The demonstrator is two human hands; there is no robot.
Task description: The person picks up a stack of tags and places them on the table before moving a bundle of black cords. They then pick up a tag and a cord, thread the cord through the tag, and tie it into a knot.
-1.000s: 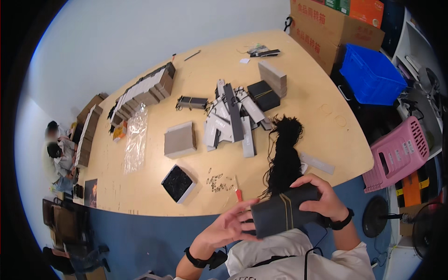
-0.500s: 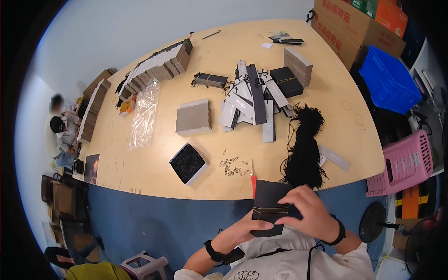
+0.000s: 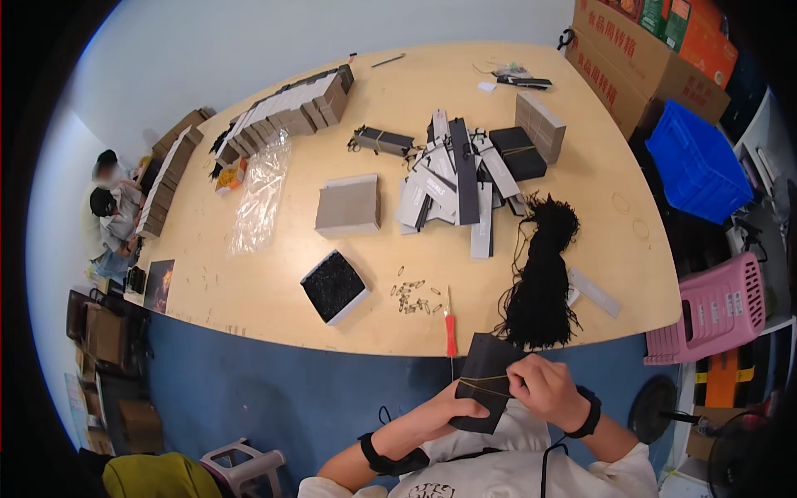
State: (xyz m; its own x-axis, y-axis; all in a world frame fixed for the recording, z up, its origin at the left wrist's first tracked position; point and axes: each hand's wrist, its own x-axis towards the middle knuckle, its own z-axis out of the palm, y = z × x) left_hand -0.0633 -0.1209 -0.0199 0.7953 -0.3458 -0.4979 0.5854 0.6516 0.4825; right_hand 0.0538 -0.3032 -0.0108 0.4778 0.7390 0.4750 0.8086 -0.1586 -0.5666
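- left hand [image 3: 444,412]: thumb and fingers closed round the lower end of the black stack [image 3: 488,357];
- right hand [image 3: 548,390]: fingers curled tight on the band [image 3: 483,379], taut off the stack's right side;
- stack: tilted, at the table [image 3: 614,166]'s near edge; awl [image 3: 451,334] just left, cords [image 3: 544,278] right

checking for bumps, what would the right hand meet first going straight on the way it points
Probably the black rectangular card stack the left hand holds, beside the right hand; depth is unclear.
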